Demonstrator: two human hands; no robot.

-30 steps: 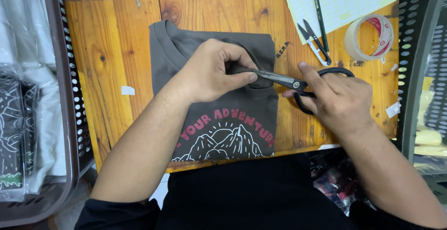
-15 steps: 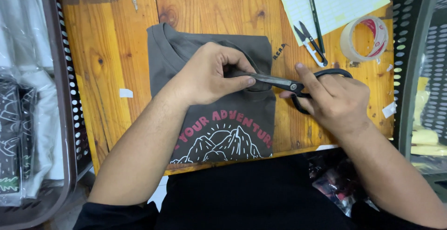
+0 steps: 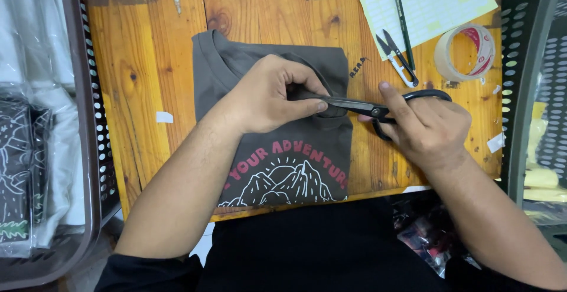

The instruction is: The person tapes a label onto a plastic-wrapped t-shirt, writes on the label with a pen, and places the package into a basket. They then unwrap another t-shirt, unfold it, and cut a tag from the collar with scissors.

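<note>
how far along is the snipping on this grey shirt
Done: the grey shirt lies folded flat on the wooden table. In hand: the left hand pinches something small at its collar; the right hand holds black scissors with the blades at that spot. Left: the cut itself; whether it is through is hidden.

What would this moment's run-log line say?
left hand: pinching folded grey shirt | right hand: holding black scissors, blades at pinch | nearby: tape roll, snips

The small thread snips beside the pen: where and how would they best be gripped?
Pinch the thread snips across the two arms near the looped white end, probably from above: they lie flat on the table, points up-left, and the pen crowds their right side.
</note>
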